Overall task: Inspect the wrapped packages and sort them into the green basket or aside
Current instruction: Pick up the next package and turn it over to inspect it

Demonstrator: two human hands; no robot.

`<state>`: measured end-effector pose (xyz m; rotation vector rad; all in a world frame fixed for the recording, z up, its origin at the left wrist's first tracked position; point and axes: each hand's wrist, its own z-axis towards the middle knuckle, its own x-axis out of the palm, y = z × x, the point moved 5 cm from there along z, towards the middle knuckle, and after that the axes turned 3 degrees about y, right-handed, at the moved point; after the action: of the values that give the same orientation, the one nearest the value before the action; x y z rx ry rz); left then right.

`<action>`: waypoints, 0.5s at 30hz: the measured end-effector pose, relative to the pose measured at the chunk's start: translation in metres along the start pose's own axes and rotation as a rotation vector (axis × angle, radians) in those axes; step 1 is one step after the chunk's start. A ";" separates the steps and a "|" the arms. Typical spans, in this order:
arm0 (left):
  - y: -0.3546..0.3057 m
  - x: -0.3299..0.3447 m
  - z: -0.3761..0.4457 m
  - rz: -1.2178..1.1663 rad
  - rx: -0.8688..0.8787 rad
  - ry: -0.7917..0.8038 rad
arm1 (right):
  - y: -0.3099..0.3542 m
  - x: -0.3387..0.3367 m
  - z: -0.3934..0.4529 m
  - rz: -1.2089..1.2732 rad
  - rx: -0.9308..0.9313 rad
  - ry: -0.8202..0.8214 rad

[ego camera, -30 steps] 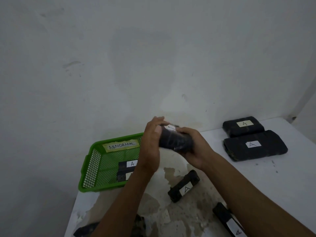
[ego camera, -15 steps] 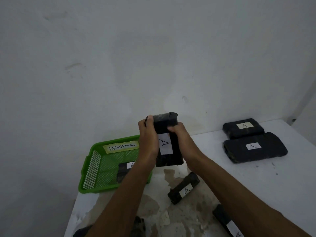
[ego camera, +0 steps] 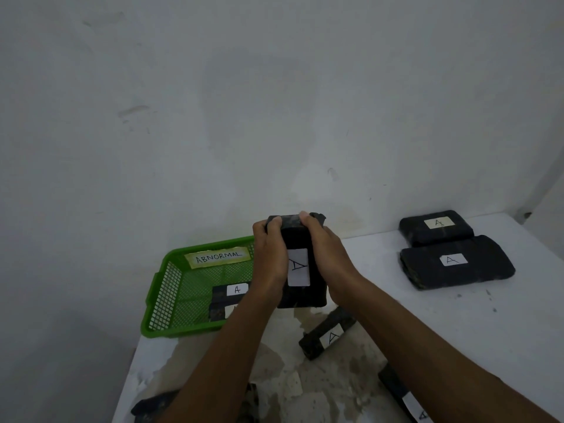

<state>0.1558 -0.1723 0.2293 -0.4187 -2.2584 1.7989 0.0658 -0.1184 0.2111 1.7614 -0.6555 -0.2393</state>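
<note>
I hold a black wrapped package [ego camera: 300,288] upright above the table, its white "A" label facing me. My left hand [ego camera: 270,257] grips its left side and my right hand [ego camera: 328,254] its right side, thumbs on the top edge. The green basket [ego camera: 171,288] marked "ABNORMAL" stands at the left and holds two black labelled packages [ego camera: 227,299]. Two larger black packages [ego camera: 454,262] lie side by side at the far right. A small package [ego camera: 328,337] lies on the table under my hands.
Another labelled package [ego camera: 403,395] lies near the front edge beneath my right forearm, and a dark package [ego camera: 152,406] shows at the front left. The white table [ego camera: 457,331] has worn, peeling patches in the middle. A wall stands close behind.
The package was turned from lying sideways in my hands to standing upright with its label facing me. Both hands shifted to grip its sides.
</note>
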 end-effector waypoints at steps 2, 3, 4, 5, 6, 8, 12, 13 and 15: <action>0.003 0.000 0.000 0.009 -0.017 0.007 | -0.003 -0.001 0.002 -0.020 -0.004 -0.001; 0.003 -0.001 -0.001 0.034 0.003 -0.005 | -0.004 -0.001 0.004 -0.032 -0.005 -0.006; 0.005 -0.001 -0.001 0.052 0.017 -0.027 | -0.006 -0.001 0.004 -0.052 0.001 -0.003; 0.008 -0.003 0.001 0.060 0.019 -0.050 | -0.007 0.000 0.004 -0.074 0.013 0.011; 0.011 -0.006 0.002 0.043 0.000 -0.071 | -0.008 0.002 0.002 -0.101 0.031 0.038; 0.018 -0.012 0.004 -0.065 -0.101 -0.106 | -0.014 0.005 0.001 -0.152 0.057 0.108; 0.022 -0.038 0.008 -0.326 -0.218 -0.212 | -0.022 -0.002 -0.004 -0.262 -0.049 0.135; 0.023 -0.046 0.010 -0.348 -0.213 -0.242 | -0.025 -0.006 -0.004 -0.288 -0.083 0.134; 0.025 -0.061 0.011 -0.338 -0.189 -0.290 | -0.033 -0.010 -0.005 -0.262 -0.118 0.140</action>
<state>0.2114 -0.1991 0.2028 0.2015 -2.5140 1.5630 0.0702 -0.1037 0.1803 1.7306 -0.3029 -0.3234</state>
